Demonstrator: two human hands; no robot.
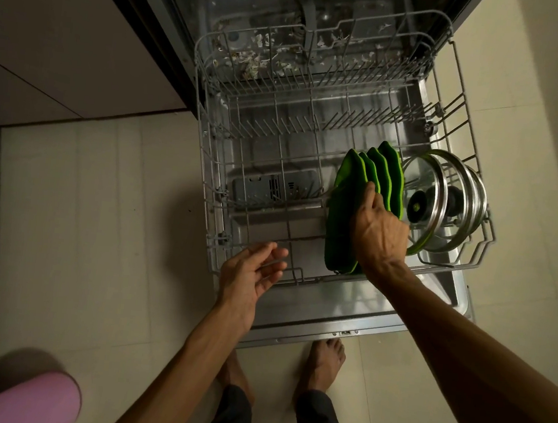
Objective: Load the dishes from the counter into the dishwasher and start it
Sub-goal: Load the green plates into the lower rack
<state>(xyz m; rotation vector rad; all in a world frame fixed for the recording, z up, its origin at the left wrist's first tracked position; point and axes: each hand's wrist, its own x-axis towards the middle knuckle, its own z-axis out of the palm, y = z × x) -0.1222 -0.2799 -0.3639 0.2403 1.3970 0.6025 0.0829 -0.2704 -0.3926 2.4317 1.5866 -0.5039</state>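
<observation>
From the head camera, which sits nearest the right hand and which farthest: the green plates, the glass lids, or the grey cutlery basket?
1. Green plates: the right hand is on them, in the rack's right half.
2. Glass lids: just right of the plates.
3. Grey cutlery basket: farthest, to the left under the rack.

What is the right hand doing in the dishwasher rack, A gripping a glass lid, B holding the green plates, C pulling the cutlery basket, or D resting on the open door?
B: the right hand has its fingers curled over the rims of the green plates standing on edge in the lower rack, while the glass lids stand untouched beside them.
</observation>
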